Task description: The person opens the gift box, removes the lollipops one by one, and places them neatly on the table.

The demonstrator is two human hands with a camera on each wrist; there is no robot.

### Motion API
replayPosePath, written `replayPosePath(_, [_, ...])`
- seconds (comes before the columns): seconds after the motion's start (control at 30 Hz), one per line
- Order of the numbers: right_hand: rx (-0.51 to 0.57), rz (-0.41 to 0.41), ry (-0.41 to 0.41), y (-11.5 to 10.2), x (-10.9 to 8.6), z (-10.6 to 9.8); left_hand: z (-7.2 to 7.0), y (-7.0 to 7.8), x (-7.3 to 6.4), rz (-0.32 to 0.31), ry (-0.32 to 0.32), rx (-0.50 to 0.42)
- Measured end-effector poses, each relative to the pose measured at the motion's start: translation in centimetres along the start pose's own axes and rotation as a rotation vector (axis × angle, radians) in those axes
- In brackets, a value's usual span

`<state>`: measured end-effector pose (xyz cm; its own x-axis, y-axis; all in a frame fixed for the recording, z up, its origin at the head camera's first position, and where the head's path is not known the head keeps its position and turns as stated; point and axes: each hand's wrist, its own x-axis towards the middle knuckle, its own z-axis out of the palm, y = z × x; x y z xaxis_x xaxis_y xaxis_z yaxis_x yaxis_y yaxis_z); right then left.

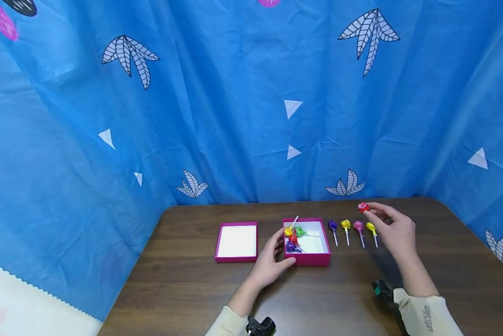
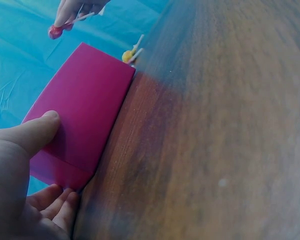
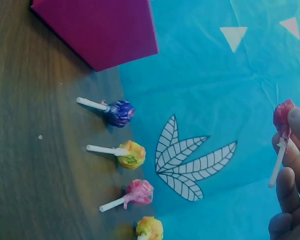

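Observation:
My right hand (image 1: pixel 397 232) pinches a red lollipop (image 1: pixel 363 206) between thumb and fingers, lifted above the far right of the table. In the right wrist view its white stick points down from the wrapped red head (image 3: pixel 282 117). My left hand (image 1: pixel 268 267) holds the near left corner of an open magenta box (image 1: pixel 313 260), thumb on the front wall and fingers along the left side. Inside the box's left part lie a yellow lollipop (image 1: pixel 288 232), a green one (image 1: pixel 299 231), a red one (image 1: pixel 293 239) and a purple one (image 1: pixel 291 246).
Right of the box, a row holds a purple lollipop (image 1: pixel 332 225), a yellow one (image 1: pixel 345 224), a pink one (image 1: pixel 358 226) and another yellow one (image 1: pixel 371 227). A magenta-rimmed lid (image 1: pixel 236 241), white inside, lies left of the box. Behind the brown table (image 1: pixel 184 280) hangs a blue curtain (image 1: pixel 243 116).

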<state>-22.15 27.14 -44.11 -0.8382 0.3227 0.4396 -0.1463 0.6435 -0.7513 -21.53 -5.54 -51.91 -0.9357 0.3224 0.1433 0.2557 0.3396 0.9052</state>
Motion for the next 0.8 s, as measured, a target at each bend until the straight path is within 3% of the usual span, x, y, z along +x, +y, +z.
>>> replayPosePath(0.4, [0.004, 0.163, 0.078, 1.5, 0.6, -0.6, -0.2, 0.1, 0.1, -0.009, 0.0, 0.002])
replayPosePath(0.8, [-0.093, 0.334, 0.046, 5.0, 0.3, -0.7, -0.1, 0.0, 0.0, -0.024, -0.005, 0.0])
